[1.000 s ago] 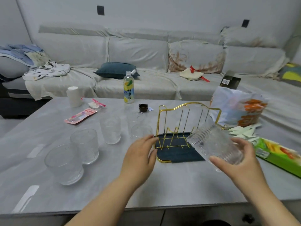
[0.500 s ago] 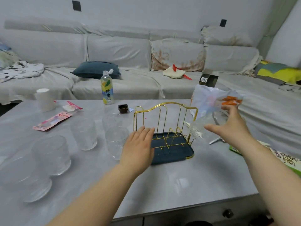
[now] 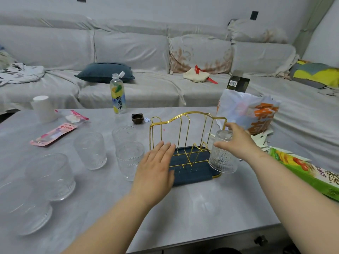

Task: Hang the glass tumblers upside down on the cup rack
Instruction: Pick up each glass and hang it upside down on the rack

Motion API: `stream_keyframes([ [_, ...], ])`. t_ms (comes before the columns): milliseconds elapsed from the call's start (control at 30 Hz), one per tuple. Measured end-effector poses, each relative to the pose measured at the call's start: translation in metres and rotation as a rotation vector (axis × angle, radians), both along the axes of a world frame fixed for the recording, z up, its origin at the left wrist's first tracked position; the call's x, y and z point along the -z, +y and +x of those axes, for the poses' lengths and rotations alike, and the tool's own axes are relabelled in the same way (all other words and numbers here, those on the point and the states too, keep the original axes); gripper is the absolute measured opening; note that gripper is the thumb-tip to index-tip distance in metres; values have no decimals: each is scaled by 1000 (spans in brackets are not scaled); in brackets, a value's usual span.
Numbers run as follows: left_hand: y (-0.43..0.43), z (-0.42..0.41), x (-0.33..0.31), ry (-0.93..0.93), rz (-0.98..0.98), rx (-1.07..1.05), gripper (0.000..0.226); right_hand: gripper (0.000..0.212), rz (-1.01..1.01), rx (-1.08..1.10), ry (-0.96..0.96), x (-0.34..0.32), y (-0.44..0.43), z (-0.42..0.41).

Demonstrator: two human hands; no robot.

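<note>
Hands at work over a grey desk (image 3: 201, 204): the right hand (image 3: 238, 142) grips an upturned glass tumbler (image 3: 222, 153) by its base and side, mouth down, at the right end of the gold wire cup rack (image 3: 185, 136), above the corner of the rack's dark blue tray (image 3: 192, 173). Whether the glass already sits on a prong cannot be told. The left hand (image 3: 156, 171) lies flat and empty, fingers spread, at the tray's left edge. Five more tumblers (image 3: 90, 150) stand upright on the desk to the left of the rack. Behind it are a lemon drink bottle (image 3: 118, 94), a small dark dish (image 3: 137, 118) and a printed plastic bag (image 3: 249, 110).
</note>
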State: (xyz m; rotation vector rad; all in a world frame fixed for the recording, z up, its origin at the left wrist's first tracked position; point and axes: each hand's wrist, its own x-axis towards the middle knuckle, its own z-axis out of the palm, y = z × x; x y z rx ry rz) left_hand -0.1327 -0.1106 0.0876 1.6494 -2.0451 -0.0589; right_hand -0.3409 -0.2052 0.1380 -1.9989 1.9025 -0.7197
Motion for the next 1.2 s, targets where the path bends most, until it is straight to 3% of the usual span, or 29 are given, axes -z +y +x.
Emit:
stream_keyframes([
  [267, 7, -2, -5, 40, 58, -4, 66, 65, -52, 5, 155, -5, 12, -2],
  [433, 34, 19, 8, 111, 12, -32, 62, 40, -429, -26, 59, -7, 49, 17],
  [567, 65, 53, 32, 136, 14, -172, 51, 22, -608, -200, -73, 2, 93, 51],
  [700, 83, 93, 56, 145, 86, -335, 40, 21, -365, -376, -216, 36, 116, 93],
  [900, 86, 126, 80, 76, 273, -450, 61, 57, 38, -399, -277, 96, 111, 160],
  [1000, 82, 127, 84, 40, 281, -447, 80, 71, 97, -308, -350, 109, 102, 187],
  [1200, 82, 129, 85, 37, 255, -439, 56, 89, 62, -148, -509, 118, 83, 227],
])
